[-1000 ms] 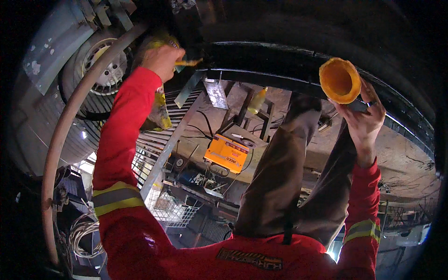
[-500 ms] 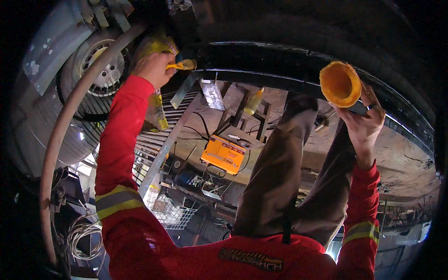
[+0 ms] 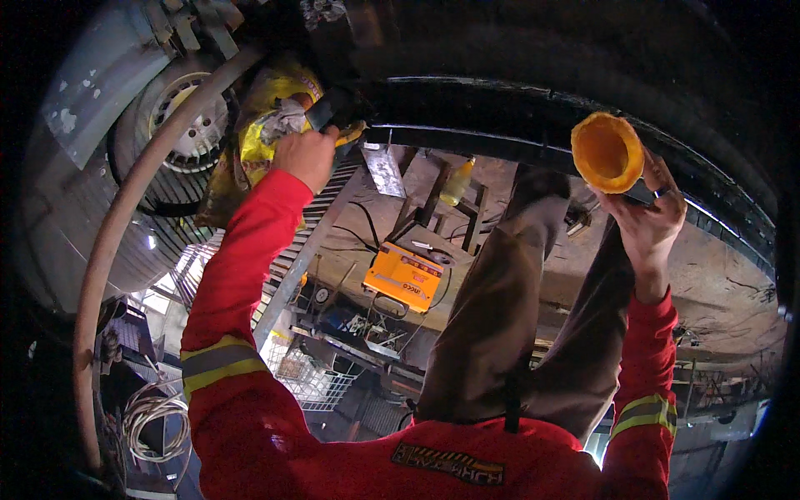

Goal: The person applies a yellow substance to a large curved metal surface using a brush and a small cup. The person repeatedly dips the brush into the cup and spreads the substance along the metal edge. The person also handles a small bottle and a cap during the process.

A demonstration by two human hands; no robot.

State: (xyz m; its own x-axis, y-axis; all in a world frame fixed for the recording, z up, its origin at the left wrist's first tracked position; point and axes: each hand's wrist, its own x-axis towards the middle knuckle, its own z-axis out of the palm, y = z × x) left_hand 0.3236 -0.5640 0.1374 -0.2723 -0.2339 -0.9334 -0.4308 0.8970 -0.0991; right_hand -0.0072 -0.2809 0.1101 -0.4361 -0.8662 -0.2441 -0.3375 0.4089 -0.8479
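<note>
My left hand (image 3: 307, 158) is closed around a small yellow-handled brush (image 3: 351, 133) beside a long dark beam (image 3: 467, 104). Whether the brush touches the beam, I cannot tell. Just behind that hand lies a crumpled yellow plastic sack (image 3: 265, 125) with a greyish rag-like piece on it. At the right, my right hand (image 3: 648, 218) grips a round orange-yellow cup (image 3: 602, 154) with a rough, uneven rim. Its mouth faces up at me, and the inside looks coated in the same colour.
An orange box-shaped machine (image 3: 403, 277) with a handle sits on the floor below, near a bottle of yellowish liquid (image 3: 457, 183). Slatted metal grating (image 3: 312, 225), a wheel (image 3: 190, 125) and a thick curved hose (image 3: 112, 225) are on the left. A white wire basket (image 3: 321, 379) stands lower down.
My left hand has shifted slightly right and toward me with the brush, turning so the handle is largely hidden. More of the yellow sack shows. The right hand and cup stay nearly still.
</note>
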